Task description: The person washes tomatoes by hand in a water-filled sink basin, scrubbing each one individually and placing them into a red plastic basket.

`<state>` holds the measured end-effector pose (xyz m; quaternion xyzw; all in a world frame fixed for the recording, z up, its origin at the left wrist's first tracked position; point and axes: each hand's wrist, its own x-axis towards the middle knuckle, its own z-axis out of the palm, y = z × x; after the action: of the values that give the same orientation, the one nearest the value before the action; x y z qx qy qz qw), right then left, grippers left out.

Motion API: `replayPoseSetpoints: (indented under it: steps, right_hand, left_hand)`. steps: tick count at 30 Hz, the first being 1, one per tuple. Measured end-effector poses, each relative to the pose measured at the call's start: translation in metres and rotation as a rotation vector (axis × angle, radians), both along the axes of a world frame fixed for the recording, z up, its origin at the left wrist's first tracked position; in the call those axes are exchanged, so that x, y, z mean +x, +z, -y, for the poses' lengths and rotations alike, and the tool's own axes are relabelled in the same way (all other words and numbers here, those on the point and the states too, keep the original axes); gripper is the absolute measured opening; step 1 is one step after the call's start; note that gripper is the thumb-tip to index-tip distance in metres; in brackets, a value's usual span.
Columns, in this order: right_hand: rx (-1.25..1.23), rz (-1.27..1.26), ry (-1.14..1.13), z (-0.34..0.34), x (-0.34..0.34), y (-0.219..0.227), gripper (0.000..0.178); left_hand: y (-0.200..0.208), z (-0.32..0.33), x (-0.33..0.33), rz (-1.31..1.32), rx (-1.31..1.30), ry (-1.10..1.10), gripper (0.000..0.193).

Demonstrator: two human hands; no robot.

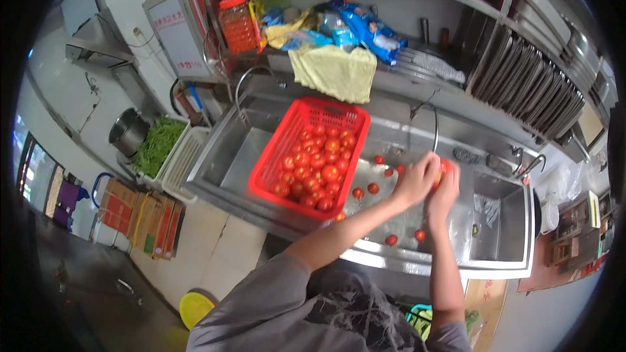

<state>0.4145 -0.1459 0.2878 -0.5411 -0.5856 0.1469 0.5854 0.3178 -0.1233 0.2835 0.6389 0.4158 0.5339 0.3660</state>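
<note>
Clasps a red tomato [445,167], partly hidden, between the left hand [420,179] and right hand [445,194] above the middle basin [394,212] of a steel sink [391,251]. Has loose tomatoes [373,188] scattered over the basin floor below, and a red slotted basket [272,148] heaped with more tomatoes [316,164] to the left. Faces a shelf [417,76] with a pale yellow cloth [336,73] draped over its edge.

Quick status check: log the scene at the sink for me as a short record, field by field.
Left hand: cupped on a red tomato, with the left hand's forearm reaching across the middle basin
Right hand: the right hand closes on the same tomato from the right
Basket: red plastic basket left of the hands, heaped with tomatoes
Loose tomatoes: several loose tomatoes scattered in the middle basin
Above: yellow cloth hanging from the shelf
Unclear: whether water is running
</note>
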Motion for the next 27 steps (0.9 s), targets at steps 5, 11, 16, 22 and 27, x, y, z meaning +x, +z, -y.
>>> replayPoseSetpoints:
  steps: [5,11,16,22,27]
  right_hand:
    - [0.088,-0.105,0.079,0.020,0.010,-0.033,0.034]
    - [-0.066,-0.250,0.171,0.027,-0.011,-0.057,0.044]
    - [-0.394,0.052,0.250,0.010,-0.015,-0.099,0.034]
    - [-0.552,0.119,0.293,0.005,-0.060,-0.136,0.039]
    - [-0.721,0.054,0.534,0.015,-0.130,-0.125,0.047]
  left_hand:
    - [-0.016,0.046,0.004,-0.139,0.187,0.056,0.033]
    - [-0.022,0.054,-0.018,-0.306,0.064,0.136,0.037]
    - [-0.062,0.038,-0.046,-0.566,-0.318,0.193,0.034]
    - [-0.131,0.044,-0.087,-0.529,-0.198,0.242,0.028]
    - [-0.155,0.048,-0.176,-0.302,-0.332,0.293,0.035]
